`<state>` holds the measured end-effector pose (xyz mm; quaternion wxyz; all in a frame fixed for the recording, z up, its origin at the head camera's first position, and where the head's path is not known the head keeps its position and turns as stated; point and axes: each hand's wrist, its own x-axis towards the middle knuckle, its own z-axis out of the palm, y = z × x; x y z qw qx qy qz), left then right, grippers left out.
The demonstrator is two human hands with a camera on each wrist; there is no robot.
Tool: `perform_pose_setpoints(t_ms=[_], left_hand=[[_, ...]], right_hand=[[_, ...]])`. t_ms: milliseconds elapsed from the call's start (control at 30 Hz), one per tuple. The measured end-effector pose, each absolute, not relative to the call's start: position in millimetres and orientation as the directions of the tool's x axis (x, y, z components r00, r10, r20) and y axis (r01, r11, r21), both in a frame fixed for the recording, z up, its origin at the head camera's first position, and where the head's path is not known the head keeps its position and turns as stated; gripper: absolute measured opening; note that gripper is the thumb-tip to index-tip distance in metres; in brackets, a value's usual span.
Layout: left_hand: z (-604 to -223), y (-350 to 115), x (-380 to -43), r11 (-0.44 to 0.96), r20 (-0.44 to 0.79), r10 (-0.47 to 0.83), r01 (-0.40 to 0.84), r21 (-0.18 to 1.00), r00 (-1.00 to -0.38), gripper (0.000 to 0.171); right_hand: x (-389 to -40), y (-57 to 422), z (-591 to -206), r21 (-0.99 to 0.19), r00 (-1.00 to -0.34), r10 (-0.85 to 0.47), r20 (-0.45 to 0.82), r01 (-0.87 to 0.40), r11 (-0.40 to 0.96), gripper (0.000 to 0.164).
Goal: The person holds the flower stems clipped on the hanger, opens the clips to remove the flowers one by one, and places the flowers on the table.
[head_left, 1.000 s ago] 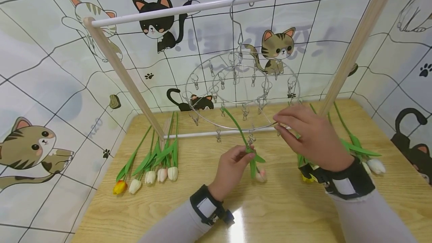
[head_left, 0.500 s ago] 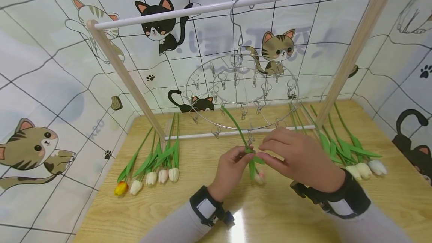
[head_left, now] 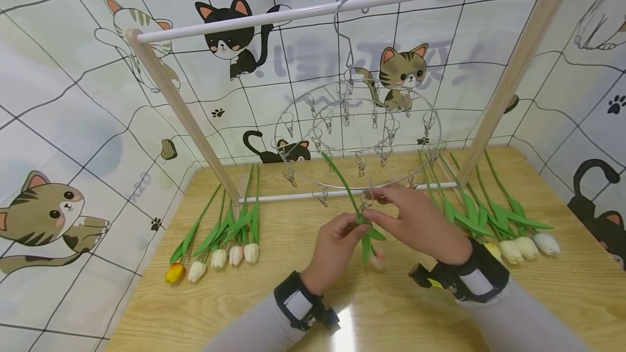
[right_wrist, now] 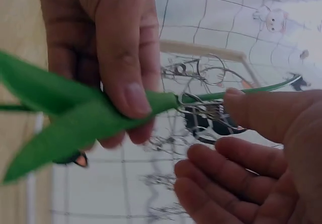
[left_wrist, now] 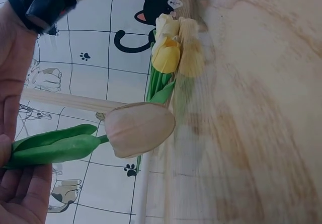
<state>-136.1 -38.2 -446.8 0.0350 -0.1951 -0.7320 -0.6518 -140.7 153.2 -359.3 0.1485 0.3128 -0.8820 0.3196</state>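
Note:
My left hand (head_left: 336,246) pinches the green stem of a pale pink tulip (head_left: 376,258) just above its leaves, with the bloom hanging head down over the table. The stem's top (head_left: 341,178) slants up into the round wire clip hanger (head_left: 348,88). In the left wrist view the pink tulip (left_wrist: 138,128) hangs beside my left hand (left_wrist: 22,189). My right hand (head_left: 415,221) reaches in from the right. In the right wrist view its thumb (right_wrist: 251,113) touches a metal clip (right_wrist: 201,110) at the stem, and its other fingers lie loosely curved below.
The hanger hooks on a white rod (head_left: 342,4) between two slanted wooden legs (head_left: 181,110). Several tulips (head_left: 225,243) lie on the wooden table (head_left: 244,308) at the left, and another bunch (head_left: 499,227) lies at the right. Cat-print walls enclose the table.
My right hand left the hanger's right rim and moved left and down to the clip beside the stem. The hanger swung slightly to the right. The left hand stayed in place.

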Motion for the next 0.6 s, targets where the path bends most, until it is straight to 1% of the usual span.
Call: perform_pose_setpoints(t_ms=[67,133,233,300,400,600], left_hand=[[-446.9,-38.5,-135.8,0.072,0.301,0.243,0.327,0.942,-0.922,0.019],[-446.8,-38.4,-135.8,0.073,0.299,0.240,0.324,0.943,-0.924,0.019],[-447.2,-38.1,-136.2,0.070,0.306,0.232,0.330,0.941,-0.923,0.015],[-447.1,-37.9,-136.4,0.071,0.308,0.228,0.331,0.941,-0.924,0.014],[-447.7,-38.1,-136.5,0.065,0.306,0.228,0.328,0.943,-0.924,0.013],[-450.6,-38.0,-137.8,0.047,0.312,0.234,0.331,0.942,-0.921,0.014]], right_hand=[[-146.9,152.5,-365.6,-0.610,-0.800,-0.437,0.411,-0.598,0.520,0.029],[-151.9,151.8,-371.1,-0.745,-0.842,-0.415,0.344,-0.514,0.426,0.025],[-155.7,150.3,-376.0,-0.870,-0.877,-0.400,0.265,-0.397,0.293,0.021],[-156.6,148.9,-378.2,-0.913,-0.888,-0.394,0.239,-0.344,0.221,0.020],[-157.0,147.8,-380.2,-0.940,-0.888,-0.400,0.227,-0.307,0.148,0.021],[-157.3,148.2,-381.1,-0.957,-0.887,-0.401,0.228,-0.281,0.078,0.022]])
